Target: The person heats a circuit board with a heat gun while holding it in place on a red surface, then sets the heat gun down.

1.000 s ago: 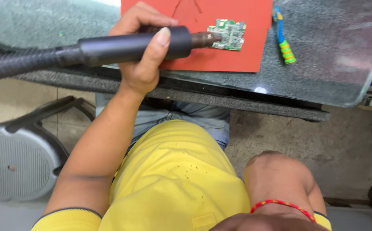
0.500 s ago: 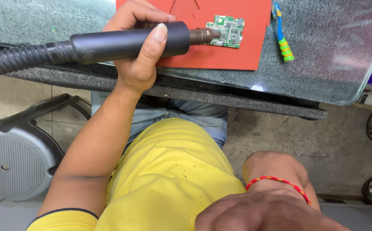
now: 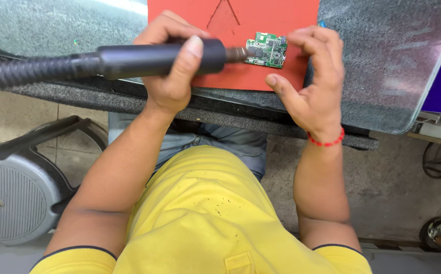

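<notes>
On the red mat [image 3: 240, 81], small green circuit board [image 3: 266, 49]; left hand [image 3: 172, 76] clamps the black nozzle [image 3: 154, 58]

The right hand [image 3: 314, 83], down by the lap a moment ago, is now up at the desk's [image 3: 382, 66] near edge, fingers curled just beside the circuit board [image 3: 267, 49].

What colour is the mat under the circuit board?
Red-orange; the mat shows best in the head view, lying beneath the green circuit board.
</notes>
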